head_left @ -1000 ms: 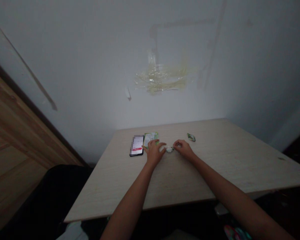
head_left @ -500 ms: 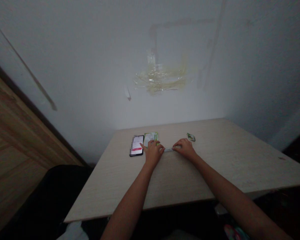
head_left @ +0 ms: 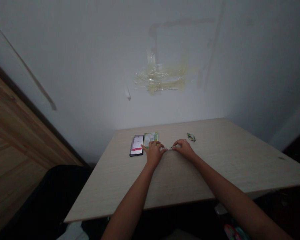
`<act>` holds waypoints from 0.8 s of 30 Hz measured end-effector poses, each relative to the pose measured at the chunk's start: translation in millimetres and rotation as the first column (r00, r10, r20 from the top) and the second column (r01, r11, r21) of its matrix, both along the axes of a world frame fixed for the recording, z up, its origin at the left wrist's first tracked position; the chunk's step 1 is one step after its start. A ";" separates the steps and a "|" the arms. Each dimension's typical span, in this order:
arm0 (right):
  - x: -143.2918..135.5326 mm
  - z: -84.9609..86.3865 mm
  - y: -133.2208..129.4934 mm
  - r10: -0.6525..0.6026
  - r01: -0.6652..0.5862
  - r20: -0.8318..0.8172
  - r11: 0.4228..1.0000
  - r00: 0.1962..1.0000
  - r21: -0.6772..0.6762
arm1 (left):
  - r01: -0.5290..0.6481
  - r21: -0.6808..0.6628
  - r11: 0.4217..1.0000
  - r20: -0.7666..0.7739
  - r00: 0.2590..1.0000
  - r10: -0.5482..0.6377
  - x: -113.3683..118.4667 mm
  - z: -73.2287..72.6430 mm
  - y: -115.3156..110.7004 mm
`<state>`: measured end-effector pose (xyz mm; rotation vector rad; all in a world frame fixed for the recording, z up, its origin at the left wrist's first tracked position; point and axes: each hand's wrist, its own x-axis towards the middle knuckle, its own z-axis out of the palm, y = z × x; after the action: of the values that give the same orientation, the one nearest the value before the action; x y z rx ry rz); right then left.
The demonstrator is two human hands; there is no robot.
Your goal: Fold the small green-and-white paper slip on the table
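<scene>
My left hand point(head_left: 154, 154) rests low over the table, thumb and index finger pinched on one end of a small pale strip point(head_left: 169, 149). At the strip's other end, the fingertips of my right hand point(head_left: 185, 149) are pinched as well. The strip looks thin and whitish; its kind is too small to make out. Just behind my left hand lies a green and white packet point(head_left: 150, 137), partly covered by the fingers. A phone point(head_left: 137, 145) with a lit screen lies left of that hand.
A crumpled green wrapper point(head_left: 191, 137) lies beyond my right hand on the pale wooden table point(head_left: 180, 181). Behind the table stands a wall point(head_left: 100, 66) with old clear tape point(head_left: 162, 80) stuck on it. A dark chair-like shape point(head_left: 57, 190) is at the left.
My left hand has shifted slightly right, closer to my right hand. Less of the pale strip shows between the fingers, and its look has changed. Phone, packet and wrapper stay put.
</scene>
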<state>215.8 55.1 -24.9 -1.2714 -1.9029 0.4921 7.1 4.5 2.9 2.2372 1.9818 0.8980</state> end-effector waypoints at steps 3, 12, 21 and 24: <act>-1.3 1.4 -0.9 -0.013 0.012 -0.023 0.999 1.000 -0.045 | -0.012 -0.022 1.000 0.014 1.000 0.013 0.8 0.1 1.2; -3.1 0.1 -0.2 -0.040 0.041 0.024 0.997 0.999 -0.062 | -0.026 -0.016 1.000 0.002 1.000 0.026 2.8 -1.3 3.5; -7.6 1.7 0.0 -0.121 0.125 0.146 0.992 0.982 -0.018 | -0.074 -0.047 0.996 0.006 0.997 0.074 2.9 -3.3 7.4; -10.5 1.4 0.7 -0.149 0.155 0.176 0.988 0.973 -0.020 | -0.093 -0.063 0.994 0.013 0.995 0.094 3.7 -4.5 8.7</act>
<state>205.3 55.8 -23.5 -1.5115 -1.9262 0.3436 10.8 13.3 -1.6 2.1136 2.0930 0.8468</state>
